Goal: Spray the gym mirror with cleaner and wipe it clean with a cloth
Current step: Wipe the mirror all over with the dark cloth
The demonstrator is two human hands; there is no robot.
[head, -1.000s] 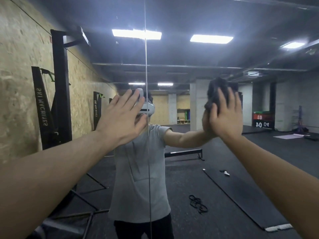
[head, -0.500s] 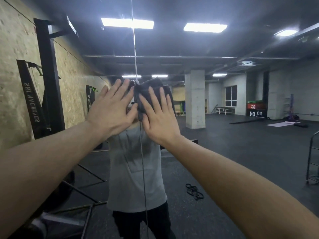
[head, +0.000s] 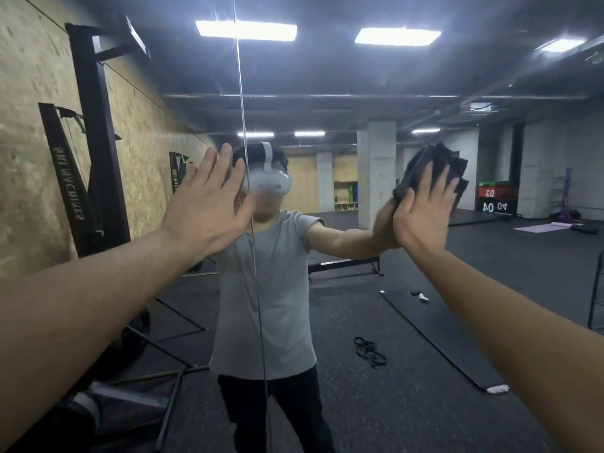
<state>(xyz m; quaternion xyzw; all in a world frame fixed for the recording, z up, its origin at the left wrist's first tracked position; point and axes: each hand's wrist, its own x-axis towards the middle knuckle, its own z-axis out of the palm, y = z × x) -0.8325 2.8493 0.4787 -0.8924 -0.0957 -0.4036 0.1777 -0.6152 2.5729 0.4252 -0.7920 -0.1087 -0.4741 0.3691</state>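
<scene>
The gym mirror [head: 376, 305] is filling almost the whole view, a tall glass wall with a vertical seam [head: 243, 119] running down it left of centre, and it is giving back the dark rubber floor, the ceiling lights and the person standing before it. Both arms are reaching forward at about head height. The left hand [head: 204, 209] is lying flat near or against the glass beside the seam, fingers straight and spread, holding nothing; it looks to be bracing. The right hand [head: 423, 212] is pressing a folded dark cloth [head: 436, 165] onto the mirror well to the right of the seam, fingers straight and fanned over the wad, palm pushing rather than gripping. No spray bottle is showing, so the step in hand is judged to be the wiping. To do it well, the palm should be keeping even pressure across the whole pad so no edge lifts and leaves a streak; strokes should be overlapping, working side to side and stepping down the panel, and running right up to the seam where cleaner can collect. The bare left palm is likely printing the glass, so that spot will be needing a pass of the cloth too.
</scene>
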